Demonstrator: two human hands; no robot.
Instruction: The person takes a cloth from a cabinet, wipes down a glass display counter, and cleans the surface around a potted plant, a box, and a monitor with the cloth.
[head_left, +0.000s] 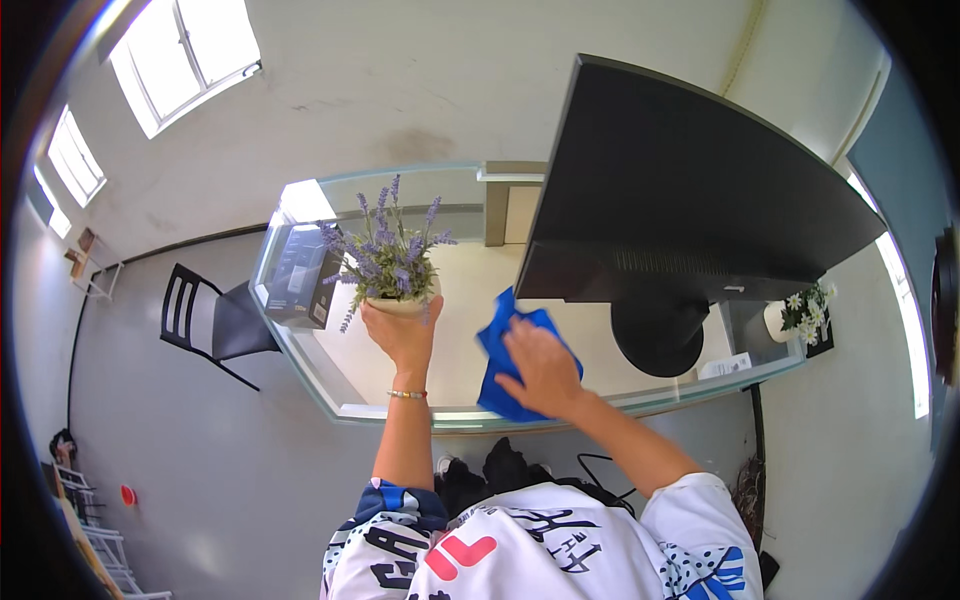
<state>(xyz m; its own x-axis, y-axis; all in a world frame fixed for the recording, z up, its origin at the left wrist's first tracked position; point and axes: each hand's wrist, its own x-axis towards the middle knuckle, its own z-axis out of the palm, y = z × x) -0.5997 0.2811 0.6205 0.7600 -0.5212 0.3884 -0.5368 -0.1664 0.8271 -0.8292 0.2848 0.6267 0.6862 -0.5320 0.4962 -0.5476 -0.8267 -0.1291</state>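
Note:
My left hand (401, 330) grips a pale pot (397, 306) holding a lavender plant (390, 259) with purple flower spikes. Whether the pot's base touches the surface below cannot be told. Slightly blurred, my right hand (541, 367) lies palm down on a blue cloth (495, 394), which is spread over the glass tabletop (457, 364) near its front edge. Part of the cloth is hidden under the hand. Just to the right of the cloth stands a large black monitor (675, 180), its back towards me, on a round base (656, 345).
A dark printed box (300, 274) sits at the table's left end. At the right end are a white-flowered potted plant (806, 311) and a small white box (724, 366). A black chair (244, 322) stands on the floor to the left. The wall (360, 90) rises behind the table.

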